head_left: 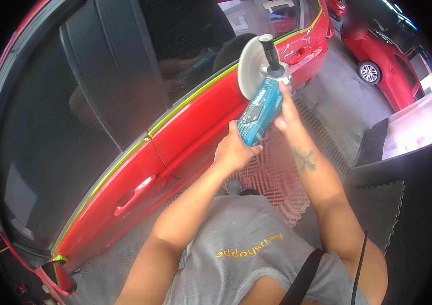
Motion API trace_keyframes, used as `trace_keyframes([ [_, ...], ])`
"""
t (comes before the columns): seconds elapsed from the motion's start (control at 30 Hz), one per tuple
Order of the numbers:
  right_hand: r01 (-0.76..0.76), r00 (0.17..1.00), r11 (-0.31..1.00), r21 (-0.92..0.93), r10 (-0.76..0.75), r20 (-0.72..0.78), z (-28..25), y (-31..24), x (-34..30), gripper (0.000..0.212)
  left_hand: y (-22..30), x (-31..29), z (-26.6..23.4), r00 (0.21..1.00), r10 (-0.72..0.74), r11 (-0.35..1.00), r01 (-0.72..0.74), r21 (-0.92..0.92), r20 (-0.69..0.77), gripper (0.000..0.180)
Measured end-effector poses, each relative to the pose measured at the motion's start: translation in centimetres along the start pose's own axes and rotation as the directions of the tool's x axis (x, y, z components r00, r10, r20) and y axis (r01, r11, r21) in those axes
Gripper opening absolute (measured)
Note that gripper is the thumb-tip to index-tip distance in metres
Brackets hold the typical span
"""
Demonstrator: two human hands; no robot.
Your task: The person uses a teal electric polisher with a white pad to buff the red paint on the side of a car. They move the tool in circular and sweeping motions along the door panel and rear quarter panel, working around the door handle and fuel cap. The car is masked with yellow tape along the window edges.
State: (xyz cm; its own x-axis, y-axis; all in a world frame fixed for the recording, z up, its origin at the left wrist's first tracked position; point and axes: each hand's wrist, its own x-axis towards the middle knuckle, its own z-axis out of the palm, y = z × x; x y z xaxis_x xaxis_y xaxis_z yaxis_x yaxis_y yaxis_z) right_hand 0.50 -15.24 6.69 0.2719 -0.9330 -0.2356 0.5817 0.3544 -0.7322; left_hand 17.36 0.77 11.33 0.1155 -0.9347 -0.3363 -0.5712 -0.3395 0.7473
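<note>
Both my hands hold a teal power polisher (261, 109) up beside the red car door (200, 119). My left hand (233, 150) is closed round its rear end, the thumb along the near side. My right hand (288, 114) grips the body from the right, just below the grey head; most of its fingers are hidden behind the tool. A round white pad (248, 68) stands nearly on edge at the front, next to the upper door panel; whether it touches the paint I cannot tell. The black side handle (269, 51) points up and away, with no hand on it.
Yellow-green masking tape (195, 99) runs along the window's lower edge. Two door handles (134, 194) and a wing mirror (58, 277) stick out from the car. Behind to the right are a floor grate (320, 129), another red car (378, 66) and a dark-framed panel (414, 127).
</note>
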Motion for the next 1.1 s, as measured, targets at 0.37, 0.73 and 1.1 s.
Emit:
trace_keyframes([
  [0.37,-0.02,0.999,0.997,0.069,0.018,0.031,1.7,5.4,-5.3,0.063,-3.8,-6.3,-1.6,0.997,-0.065,0.995,0.067,0.069,-0.035,0.099],
  [0.73,-0.184,0.971,0.975,0.124,0.161,0.178,11.3,-7.9,-19.1,0.06,11.1,-21.0,-8.9,0.975,-0.186,0.976,0.197,0.089,-0.12,0.103],
  [1.1,-0.175,0.957,0.977,0.122,0.14,0.256,12.3,6.7,-22.3,0.066,-4.4,-25.2,-9.0,0.978,-0.108,0.991,0.121,0.062,-0.181,0.096],
])
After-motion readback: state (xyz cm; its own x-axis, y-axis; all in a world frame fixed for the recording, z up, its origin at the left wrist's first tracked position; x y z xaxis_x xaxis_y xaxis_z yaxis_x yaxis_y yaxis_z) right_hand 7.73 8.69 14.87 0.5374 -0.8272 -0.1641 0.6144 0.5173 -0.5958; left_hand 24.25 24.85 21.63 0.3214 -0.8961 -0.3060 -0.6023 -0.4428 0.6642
